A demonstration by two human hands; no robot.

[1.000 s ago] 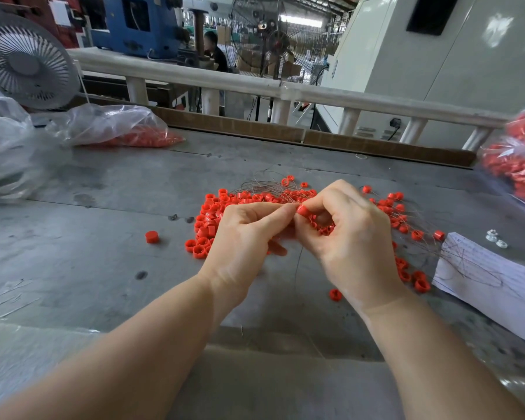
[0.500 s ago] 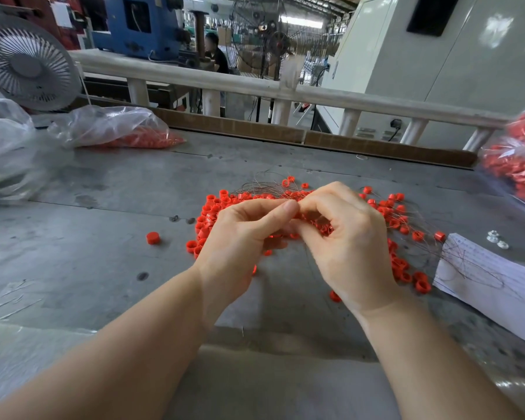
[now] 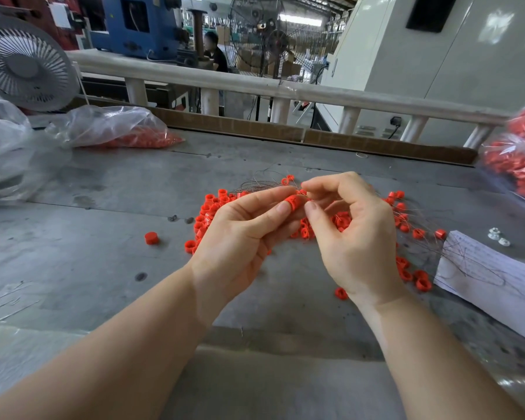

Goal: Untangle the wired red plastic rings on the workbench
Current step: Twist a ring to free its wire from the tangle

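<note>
A tangle of small red plastic rings (image 3: pixel 208 212) on thin wires (image 3: pixel 256 183) lies spread across the grey workbench (image 3: pixel 103 237). My left hand (image 3: pixel 240 234) pinches one red ring (image 3: pixel 292 201) between thumb and forefinger, raised above the pile. My right hand (image 3: pixel 352 234) is beside it, thumb and forefinger pinching the wire next to that ring. More wired rings (image 3: pixel 409 271) trail to the right, partly hidden behind my hands. One loose ring (image 3: pixel 151 238) lies apart on the left.
Clear plastic bags holding red rings sit at the back left (image 3: pixel 115 128) and far right (image 3: pixel 522 159). A white paper sheet (image 3: pixel 491 283) lies at right, small white parts (image 3: pixel 497 237) beside it. A grey fan (image 3: pixel 25 62) stands back left, a pale railing (image 3: pixel 255 86) behind.
Both hands have lifted slightly from the pile and parted a little. One ring now shows clearly at my left fingertips.
</note>
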